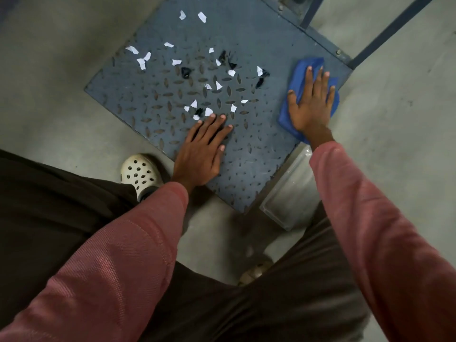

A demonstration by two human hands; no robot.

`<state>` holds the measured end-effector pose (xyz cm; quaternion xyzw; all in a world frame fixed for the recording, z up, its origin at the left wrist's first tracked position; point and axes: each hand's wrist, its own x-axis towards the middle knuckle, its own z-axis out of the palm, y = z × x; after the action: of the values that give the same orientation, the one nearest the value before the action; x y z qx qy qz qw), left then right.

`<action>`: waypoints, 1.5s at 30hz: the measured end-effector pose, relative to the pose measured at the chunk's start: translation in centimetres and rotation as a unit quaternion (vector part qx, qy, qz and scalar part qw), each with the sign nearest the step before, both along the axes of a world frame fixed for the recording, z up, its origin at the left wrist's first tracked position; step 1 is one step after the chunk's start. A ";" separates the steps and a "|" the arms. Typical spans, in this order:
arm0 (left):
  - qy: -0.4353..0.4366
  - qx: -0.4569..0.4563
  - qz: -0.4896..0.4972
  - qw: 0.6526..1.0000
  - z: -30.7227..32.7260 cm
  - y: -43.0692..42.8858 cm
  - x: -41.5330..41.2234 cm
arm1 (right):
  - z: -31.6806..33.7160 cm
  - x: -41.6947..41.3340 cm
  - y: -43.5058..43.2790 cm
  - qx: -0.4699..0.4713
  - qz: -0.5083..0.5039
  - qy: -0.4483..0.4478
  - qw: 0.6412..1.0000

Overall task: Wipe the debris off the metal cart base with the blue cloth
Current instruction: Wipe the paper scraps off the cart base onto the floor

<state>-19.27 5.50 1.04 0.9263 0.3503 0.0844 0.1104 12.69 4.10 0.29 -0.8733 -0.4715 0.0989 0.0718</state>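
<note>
The metal cart base [256, 154] is a grey-blue tread plate lying low over the floor. Several white paper scraps [208, 111] and black bits [185, 72] are scattered across its middle and far part. My right hand [311, 104] lies flat, fingers spread, pressing the blue cloth [304, 67] onto the plate near its right edge. My left hand [202, 149] rests flat on the plate near its front corner, holding nothing, its fingertips just short of the nearest scraps.
A clear plastic container [288, 193] sits on the floor against the base's near right edge. The cart's dark frame bars [392, 28] rise at the far right. My white perforated shoe [140, 174] stands left of the base on the grey concrete floor.
</note>
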 end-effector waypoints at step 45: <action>-0.004 -0.003 0.004 1.000 -0.4 0.1 0.1 | 0.7 -3.2 -2.0 0.028 -0.121 0.059 0.990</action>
<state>-19.18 5.61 0.61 0.9243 0.3533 0.0878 0.1148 9.46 2.13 0.95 -0.9143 -0.3598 0.1274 0.1354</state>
